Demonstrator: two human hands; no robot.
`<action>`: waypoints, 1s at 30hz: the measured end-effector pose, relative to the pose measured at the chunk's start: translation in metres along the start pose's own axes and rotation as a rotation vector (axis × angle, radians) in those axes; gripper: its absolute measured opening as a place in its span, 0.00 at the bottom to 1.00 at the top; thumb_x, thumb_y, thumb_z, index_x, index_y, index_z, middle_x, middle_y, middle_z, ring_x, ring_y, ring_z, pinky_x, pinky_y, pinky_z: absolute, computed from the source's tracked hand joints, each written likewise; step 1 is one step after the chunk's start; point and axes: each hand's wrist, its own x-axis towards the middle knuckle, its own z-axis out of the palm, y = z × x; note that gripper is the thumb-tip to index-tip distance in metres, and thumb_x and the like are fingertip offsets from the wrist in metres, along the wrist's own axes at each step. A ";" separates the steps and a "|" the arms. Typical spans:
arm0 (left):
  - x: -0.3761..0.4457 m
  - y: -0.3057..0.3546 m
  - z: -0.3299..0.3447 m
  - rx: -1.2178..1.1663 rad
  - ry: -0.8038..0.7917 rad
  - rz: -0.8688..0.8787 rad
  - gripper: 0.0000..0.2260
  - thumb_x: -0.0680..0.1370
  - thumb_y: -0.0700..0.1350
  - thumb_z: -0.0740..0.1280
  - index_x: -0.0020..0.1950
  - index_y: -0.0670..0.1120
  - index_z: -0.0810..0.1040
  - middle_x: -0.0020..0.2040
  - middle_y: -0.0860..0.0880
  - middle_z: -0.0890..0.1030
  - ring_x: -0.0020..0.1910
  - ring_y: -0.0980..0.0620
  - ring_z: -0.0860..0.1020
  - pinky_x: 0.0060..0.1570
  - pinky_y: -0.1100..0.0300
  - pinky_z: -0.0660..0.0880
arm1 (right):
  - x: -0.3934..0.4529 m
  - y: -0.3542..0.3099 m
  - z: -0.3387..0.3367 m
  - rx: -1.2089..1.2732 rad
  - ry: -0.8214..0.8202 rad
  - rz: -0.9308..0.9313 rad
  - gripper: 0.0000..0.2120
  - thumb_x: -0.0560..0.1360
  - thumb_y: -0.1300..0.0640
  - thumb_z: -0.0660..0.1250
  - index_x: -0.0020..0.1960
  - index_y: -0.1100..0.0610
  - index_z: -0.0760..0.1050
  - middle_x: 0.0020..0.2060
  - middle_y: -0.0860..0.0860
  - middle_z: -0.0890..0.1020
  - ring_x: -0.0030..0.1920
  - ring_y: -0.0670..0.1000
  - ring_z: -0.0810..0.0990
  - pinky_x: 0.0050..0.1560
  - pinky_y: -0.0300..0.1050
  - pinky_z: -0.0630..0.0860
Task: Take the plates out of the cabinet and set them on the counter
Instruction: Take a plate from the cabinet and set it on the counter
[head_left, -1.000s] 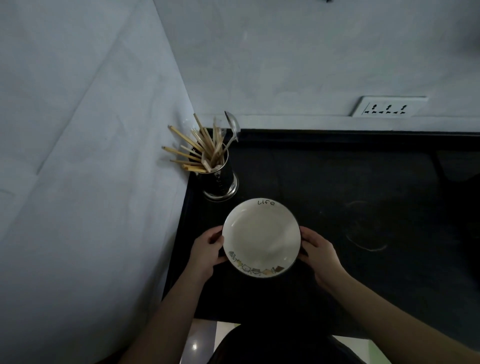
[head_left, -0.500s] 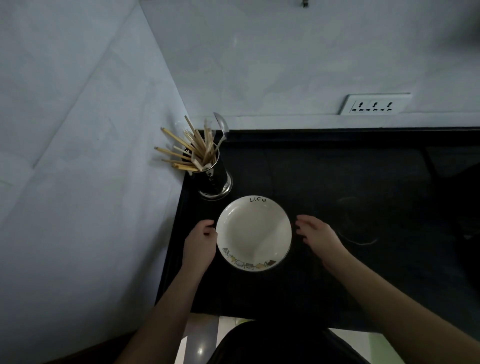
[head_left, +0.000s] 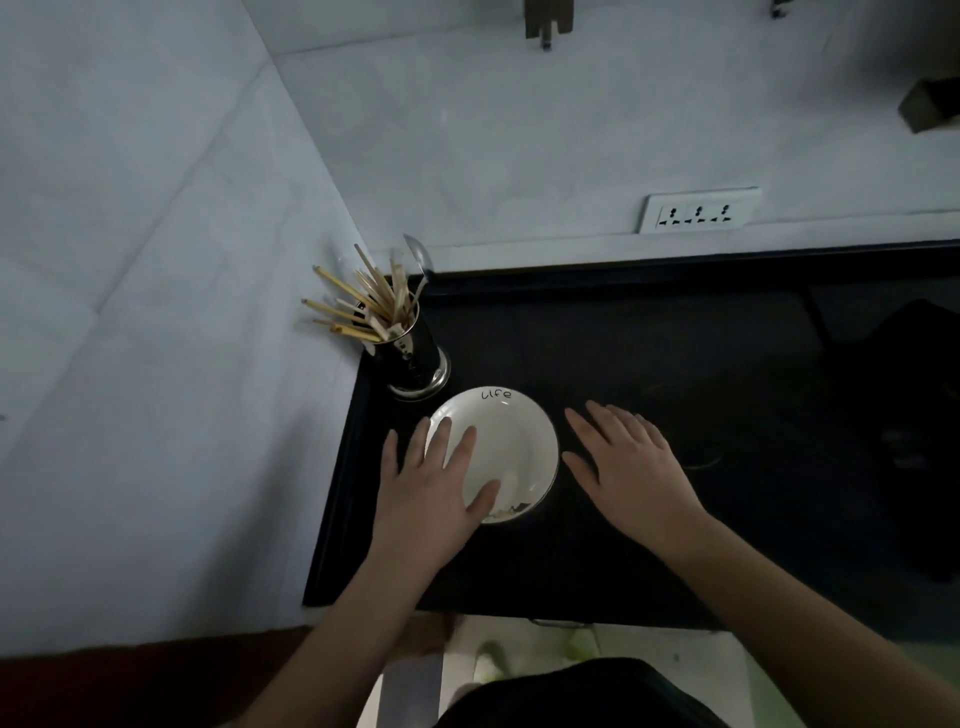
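Plate (head_left: 498, 447): white, "Life" lettered on its far rim, sitting flat on the black counter (head_left: 675, 364) near the left corner, just in front of the utensil holder (head_left: 415, 358).
Left hand (head_left: 431, 488): fingers straight and spread, lying over the plate's near-left part; nothing is gripped. Whether it presses the plate or hovers just above, I cannot tell.
Right hand (head_left: 628, 467): flat and spread, just beside the plate's right rim, apart from it, holding nothing.
Progress: this plate looks delivered; the cabinet is out of view.
Risk: a sweeping left hand could drag the plate into the holder, tipping the chopsticks (head_left: 358, 306).
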 end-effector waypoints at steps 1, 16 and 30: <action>-0.005 0.002 -0.006 -0.006 0.031 0.011 0.34 0.76 0.68 0.41 0.79 0.54 0.57 0.79 0.48 0.60 0.79 0.45 0.53 0.75 0.40 0.43 | -0.007 -0.003 -0.002 -0.029 0.014 -0.006 0.31 0.78 0.36 0.43 0.77 0.46 0.52 0.78 0.52 0.59 0.77 0.54 0.57 0.74 0.54 0.52; -0.056 0.019 -0.083 -0.105 0.266 0.333 0.34 0.78 0.67 0.35 0.79 0.55 0.58 0.80 0.50 0.57 0.79 0.49 0.48 0.77 0.45 0.41 | -0.130 -0.039 -0.051 -0.082 0.252 0.237 0.31 0.79 0.36 0.41 0.78 0.48 0.55 0.78 0.51 0.58 0.77 0.54 0.54 0.76 0.54 0.51; -0.141 0.141 -0.104 -0.182 0.198 0.826 0.33 0.76 0.68 0.34 0.79 0.59 0.48 0.81 0.53 0.55 0.79 0.52 0.48 0.76 0.49 0.43 | -0.347 -0.027 -0.040 0.043 0.400 0.756 0.35 0.76 0.35 0.34 0.78 0.45 0.54 0.78 0.49 0.56 0.78 0.52 0.50 0.77 0.52 0.47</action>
